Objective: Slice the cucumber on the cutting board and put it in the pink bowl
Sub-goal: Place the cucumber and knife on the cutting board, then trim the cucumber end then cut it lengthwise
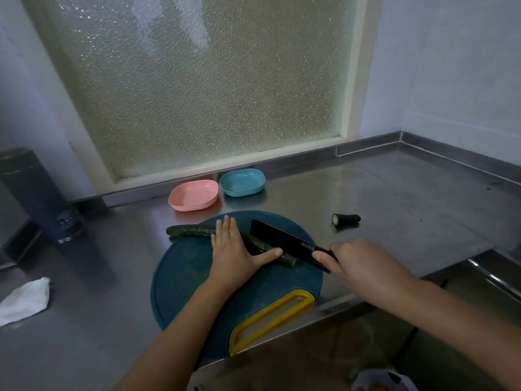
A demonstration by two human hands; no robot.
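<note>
The stainless steel surface (380, 193) carries a round blue cutting board (183, 292), pink plastic bowl (193, 195), blue plastic bowl (242, 182), green cucumber stub (346, 219) and crumpled white tissue (24, 300).

No writing here can be read.
A small pale mark sits on the black blade of the knife (284, 241), just ahead of the right hand (363, 263) gripping it, but it is too blurred to read. Faint print on the dark canister (42, 193), well left of the left hand (234, 249), is equally illegible.

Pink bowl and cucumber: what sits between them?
In the head view, only bare steel counter and the far edge of the cutting board separate the pink bowl from the cucumber.
</note>
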